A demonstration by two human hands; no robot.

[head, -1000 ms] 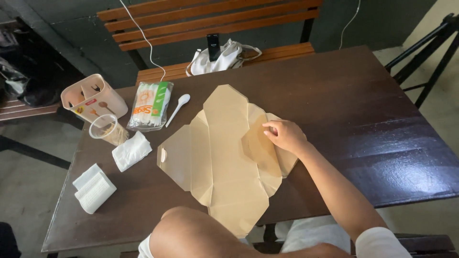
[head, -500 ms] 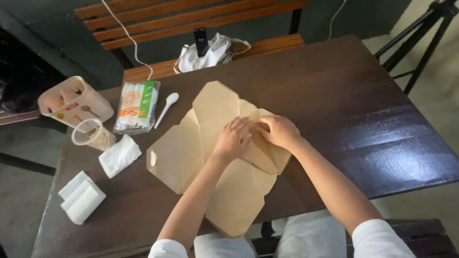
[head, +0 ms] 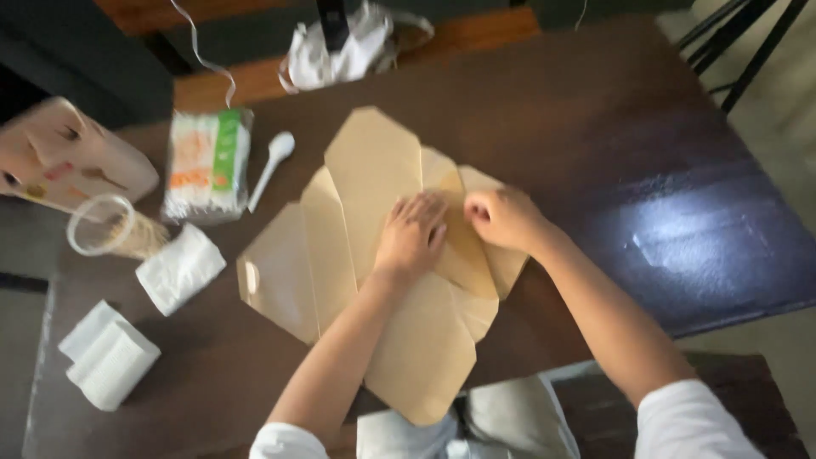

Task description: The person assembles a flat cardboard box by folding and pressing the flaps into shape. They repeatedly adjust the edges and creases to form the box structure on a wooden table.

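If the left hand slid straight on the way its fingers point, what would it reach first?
The left hand lies flat on the unfolded brown paper box, fingers pointing up-table. It would likely cross that long flap first, then bare table.

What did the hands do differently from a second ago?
The left hand came up from below and now presses flat on the brown paper box, beside the right hand, which stayed on the folded flap. The box, spoon, napkins and cup kept their places on the table.
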